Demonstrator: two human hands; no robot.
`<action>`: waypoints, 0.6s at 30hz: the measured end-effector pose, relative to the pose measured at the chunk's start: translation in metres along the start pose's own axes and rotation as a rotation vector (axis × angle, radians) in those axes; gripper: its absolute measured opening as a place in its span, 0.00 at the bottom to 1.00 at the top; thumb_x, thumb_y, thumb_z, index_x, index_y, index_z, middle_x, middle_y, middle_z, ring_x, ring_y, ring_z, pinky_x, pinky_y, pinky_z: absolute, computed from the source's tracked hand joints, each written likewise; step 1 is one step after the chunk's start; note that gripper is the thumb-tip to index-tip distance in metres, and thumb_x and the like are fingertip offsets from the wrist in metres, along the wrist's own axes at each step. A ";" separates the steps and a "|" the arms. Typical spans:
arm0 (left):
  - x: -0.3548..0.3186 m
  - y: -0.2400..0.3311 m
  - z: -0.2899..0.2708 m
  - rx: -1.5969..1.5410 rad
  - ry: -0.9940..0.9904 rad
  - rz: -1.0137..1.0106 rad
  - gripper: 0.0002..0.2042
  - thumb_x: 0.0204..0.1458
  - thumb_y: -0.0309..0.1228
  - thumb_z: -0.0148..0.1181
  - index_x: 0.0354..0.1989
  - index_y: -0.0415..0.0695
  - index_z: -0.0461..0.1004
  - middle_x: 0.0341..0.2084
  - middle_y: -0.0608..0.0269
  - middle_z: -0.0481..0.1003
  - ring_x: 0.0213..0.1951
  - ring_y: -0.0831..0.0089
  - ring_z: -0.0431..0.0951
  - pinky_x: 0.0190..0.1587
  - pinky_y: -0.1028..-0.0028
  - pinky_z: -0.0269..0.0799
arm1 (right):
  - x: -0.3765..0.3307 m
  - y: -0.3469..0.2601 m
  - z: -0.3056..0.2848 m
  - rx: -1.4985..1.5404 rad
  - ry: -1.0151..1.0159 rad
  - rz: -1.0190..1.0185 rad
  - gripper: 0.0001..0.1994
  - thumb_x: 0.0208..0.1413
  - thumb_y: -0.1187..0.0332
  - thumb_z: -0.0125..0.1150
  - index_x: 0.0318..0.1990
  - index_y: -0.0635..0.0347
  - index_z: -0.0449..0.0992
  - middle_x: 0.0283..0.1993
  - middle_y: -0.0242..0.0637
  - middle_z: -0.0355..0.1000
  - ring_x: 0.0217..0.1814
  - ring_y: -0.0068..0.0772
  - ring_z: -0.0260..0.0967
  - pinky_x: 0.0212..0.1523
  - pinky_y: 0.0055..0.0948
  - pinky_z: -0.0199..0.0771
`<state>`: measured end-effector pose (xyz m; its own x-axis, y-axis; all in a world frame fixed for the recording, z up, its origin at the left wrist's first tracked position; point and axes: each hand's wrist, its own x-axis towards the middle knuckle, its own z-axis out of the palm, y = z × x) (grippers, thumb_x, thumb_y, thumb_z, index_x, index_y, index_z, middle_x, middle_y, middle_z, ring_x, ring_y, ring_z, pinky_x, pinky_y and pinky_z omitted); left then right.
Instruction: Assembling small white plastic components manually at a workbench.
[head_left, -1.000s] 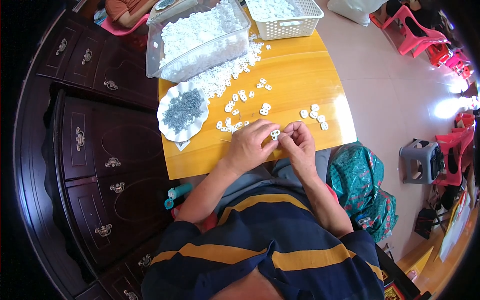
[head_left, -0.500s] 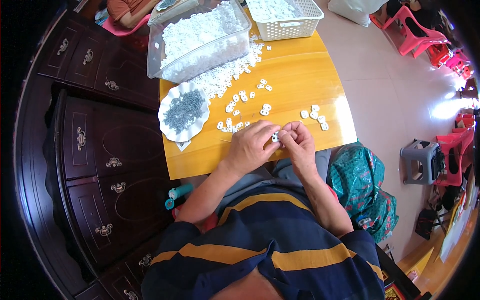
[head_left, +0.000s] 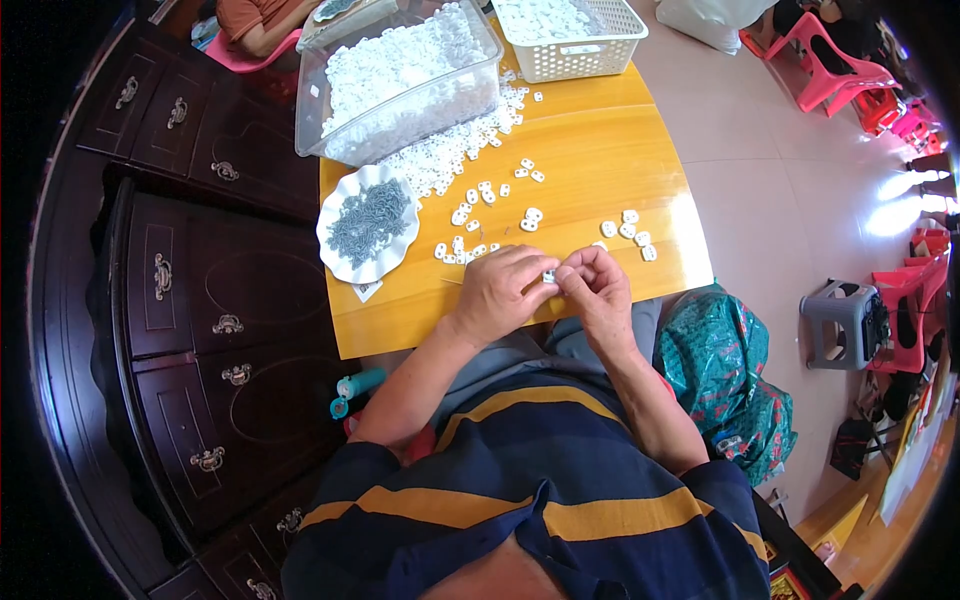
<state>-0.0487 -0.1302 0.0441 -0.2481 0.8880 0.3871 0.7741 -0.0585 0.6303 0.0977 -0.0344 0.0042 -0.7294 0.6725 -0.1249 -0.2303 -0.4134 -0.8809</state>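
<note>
Near the table's front edge, my left hand (head_left: 498, 292) pinches a small white plastic piece with dark holes (head_left: 549, 276) between thumb and fingers. My right hand (head_left: 600, 300) is closed too, its thumb and forefinger pressed against the right side of that same piece; whatever else is in its fingertips is too small to make out. Just past my left hand lie several loose white pieces (head_left: 458, 243), some with thin dark bits beside them. A few paired white pieces (head_left: 532, 215) sit beyond the fingertips, and another group (head_left: 628, 231) lies beyond my right hand.
On the yellow wooden table (head_left: 600, 120), a white scalloped plate (head_left: 330, 235) holds small dark grey parts. A clear bin (head_left: 400, 135) and a white basket (head_left: 585, 62) full of white pieces stand farther back. A green bag (head_left: 710, 340) is at right, a dark cabinet (head_left: 220, 270) at left.
The held piece has turned slightly, so less of its holed face shows. My right fingers have shifted a little, and a white piece behind them has come into view.
</note>
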 end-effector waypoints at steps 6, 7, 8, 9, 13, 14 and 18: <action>-0.003 -0.004 0.001 -0.026 0.010 0.039 0.11 0.47 0.30 0.73 0.38 0.43 0.80 0.32 0.58 0.81 0.34 0.57 0.81 0.36 0.63 0.77 | -0.003 -0.001 -0.002 -0.081 -0.018 -0.008 0.03 0.66 0.77 0.61 0.43 0.63 0.73 0.36 0.25 0.74 0.38 0.12 0.70 0.39 0.14 0.69; -0.004 -0.005 0.002 -0.040 0.009 0.031 0.11 0.47 0.30 0.73 0.38 0.43 0.80 0.32 0.58 0.81 0.34 0.57 0.81 0.36 0.63 0.77 | -0.003 -0.001 -0.001 -0.082 -0.019 -0.007 0.03 0.66 0.77 0.61 0.43 0.63 0.73 0.36 0.25 0.74 0.38 0.12 0.70 0.39 0.14 0.69; -0.004 -0.005 0.002 -0.055 0.007 0.023 0.11 0.47 0.31 0.73 0.38 0.43 0.80 0.32 0.58 0.80 0.34 0.56 0.81 0.36 0.63 0.76 | -0.004 -0.002 0.000 -0.073 -0.007 -0.009 0.03 0.66 0.77 0.61 0.43 0.63 0.73 0.36 0.25 0.74 0.37 0.12 0.70 0.39 0.14 0.69; -0.005 -0.005 0.002 -0.055 0.008 0.022 0.11 0.47 0.31 0.73 0.38 0.43 0.80 0.32 0.58 0.80 0.34 0.56 0.81 0.36 0.63 0.76 | -0.004 -0.002 0.001 -0.064 0.004 -0.010 0.03 0.66 0.76 0.61 0.43 0.63 0.73 0.36 0.25 0.74 0.37 0.12 0.70 0.39 0.14 0.69; -0.004 0.001 -0.004 -0.062 -0.040 -0.064 0.12 0.48 0.32 0.73 0.40 0.44 0.81 0.34 0.58 0.80 0.37 0.57 0.81 0.39 0.63 0.78 | -0.003 -0.002 -0.001 -0.034 0.008 0.015 0.03 0.66 0.76 0.61 0.43 0.63 0.73 0.36 0.25 0.74 0.37 0.12 0.70 0.39 0.14 0.69; -0.005 0.003 -0.006 -0.058 -0.051 -0.086 0.13 0.49 0.32 0.74 0.41 0.44 0.81 0.35 0.58 0.80 0.38 0.57 0.82 0.40 0.63 0.78 | -0.002 -0.003 -0.003 -0.083 0.043 -0.017 0.03 0.66 0.76 0.61 0.43 0.62 0.73 0.35 0.24 0.74 0.36 0.12 0.70 0.38 0.15 0.69; -0.020 -0.009 -0.015 0.068 0.034 -0.135 0.11 0.51 0.32 0.71 0.42 0.43 0.81 0.37 0.57 0.80 0.41 0.56 0.81 0.42 0.62 0.78 | 0.005 -0.019 -0.024 -0.496 0.227 -0.208 0.04 0.65 0.74 0.62 0.43 0.64 0.77 0.33 0.26 0.77 0.34 0.14 0.72 0.36 0.19 0.72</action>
<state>-0.0596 -0.1543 0.0406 -0.3713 0.8698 0.3250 0.7696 0.0925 0.6317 0.1139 -0.0088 0.0094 -0.5324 0.8460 0.0267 0.0154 0.0412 -0.9990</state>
